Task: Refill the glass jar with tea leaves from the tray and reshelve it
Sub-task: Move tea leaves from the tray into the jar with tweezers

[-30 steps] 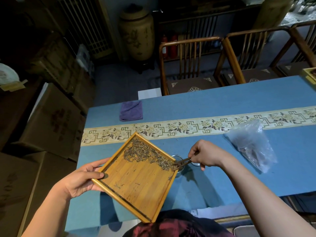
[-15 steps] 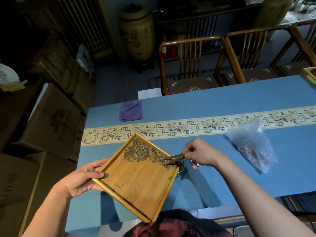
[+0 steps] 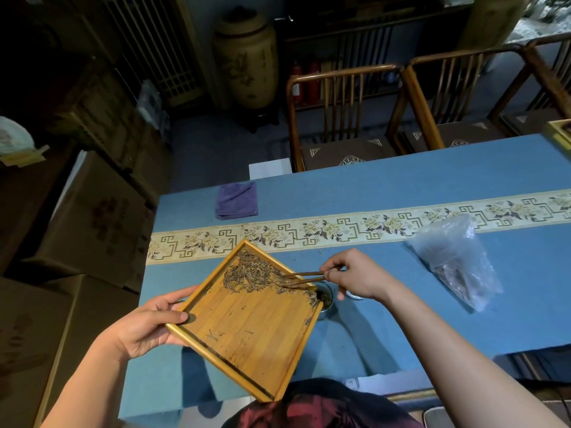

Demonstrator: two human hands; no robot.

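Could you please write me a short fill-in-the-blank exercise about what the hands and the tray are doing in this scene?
1. The left hand holds the bamboo ____ by its corner.
2. The right hand pinches wooden ____ over the tea leaves.
3. The glass jar stands on the ____ tablecloth.
4. A folded ____ cloth lies near the table's far edge.

Missing words: tray; tongs; blue; purple

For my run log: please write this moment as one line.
left hand holds bamboo tray | right hand tongs rake tea leaves | glass jar filling
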